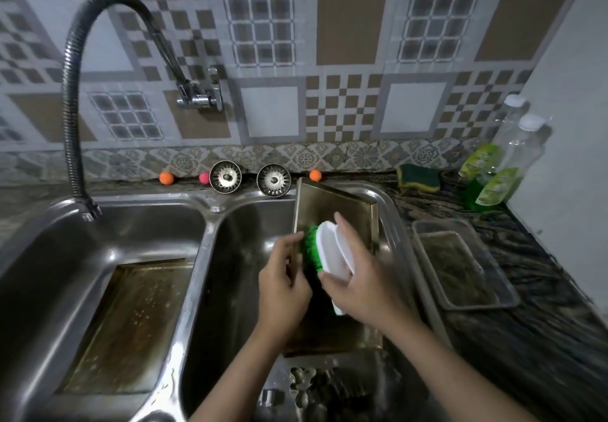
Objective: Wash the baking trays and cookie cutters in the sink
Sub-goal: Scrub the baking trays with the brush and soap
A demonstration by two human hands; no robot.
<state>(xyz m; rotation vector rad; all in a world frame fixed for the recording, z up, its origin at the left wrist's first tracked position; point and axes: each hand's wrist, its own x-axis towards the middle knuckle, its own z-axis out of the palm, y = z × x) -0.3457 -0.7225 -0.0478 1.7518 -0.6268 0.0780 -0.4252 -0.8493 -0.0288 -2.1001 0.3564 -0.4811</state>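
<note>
At nine o'clock, one baking tray (128, 326) lies flat in the left basin (65, 257), unwashed by the look of it. Toward centre, your left hand (284, 283) grips the edge of a second tray (332, 211) propped in the right basin, while your right hand (365, 286) clasps a green-bristled scrub brush (324, 250) against it. At three o'clock sits a clear tray (460, 263). Risk: wet metal could slip from your grip under hard scrubbing and clatter down.
</note>
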